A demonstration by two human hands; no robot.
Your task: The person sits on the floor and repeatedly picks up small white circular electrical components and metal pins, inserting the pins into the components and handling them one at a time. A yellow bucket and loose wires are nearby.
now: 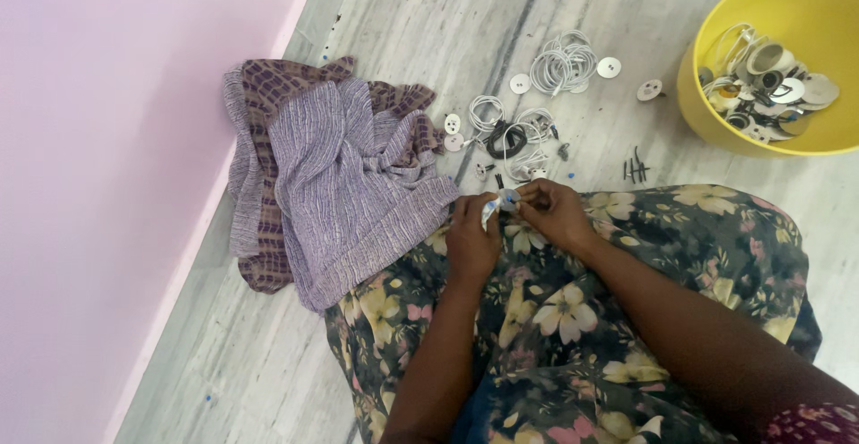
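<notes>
Both hands meet over the near knee of the floral skirt: the left hand and the right hand pinch a small white piece between their fingertips, fingers closed tight on it. Just beyond, on the grey floor, lie coils of white wire, white round discs and a few dark screws. To the left sits a crumpled purple cloth; far right, a yellow tub holds more parts.
</notes>
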